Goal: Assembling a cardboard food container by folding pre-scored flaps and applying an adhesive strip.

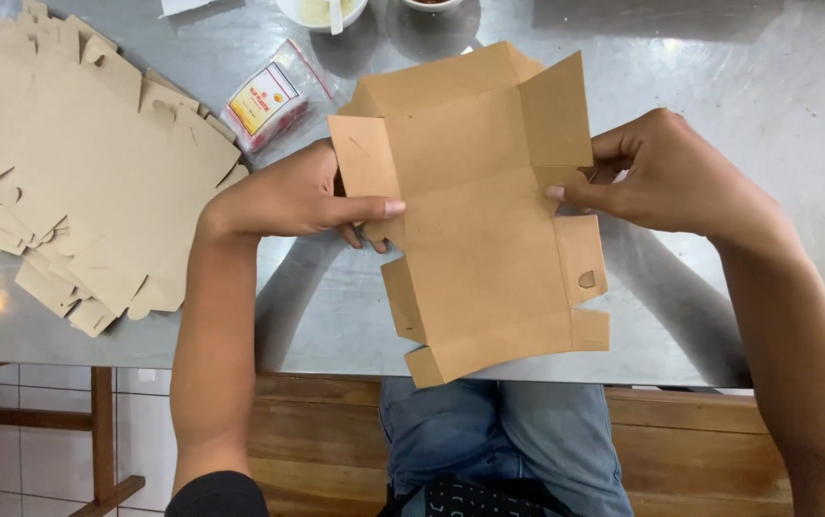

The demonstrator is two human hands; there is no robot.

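- While we hold the brown cardboard box blank (475, 220) flat-side up above the steel desk (719, 77), our left hand (288, 196) grips its left edge, thumb laid across the top face and fingers curled underneath.
- Our right hand (666, 177) is closed on the right side flap, thumb and forefinger pinching it just where the fold line runs.
- To do this fold well, we judge it best to keep the left hand firm as an anchor and bend the flap squarely along its scored crease, so the wall comes up straight and the card does not buckle.
- We would also keep the thumbs close to the crease, since pressure far from it could bow the panel.
- Between the two hands, the blank is a die-cut sheet of plain kraft card, partly creased: a long middle panel, narrow side flaps, small corner tabs, and a little rounded slot in the flap below the right hand.
- Its far end already stands up somewhat; the near end hangs past the desk edge over our lap.
- Left of the left hand, a stack of flat blanks (78, 172) lies fanned on the desk.
- Just beyond the left hand sits a small clear plastic packet (264, 105) with a red and yellow label.
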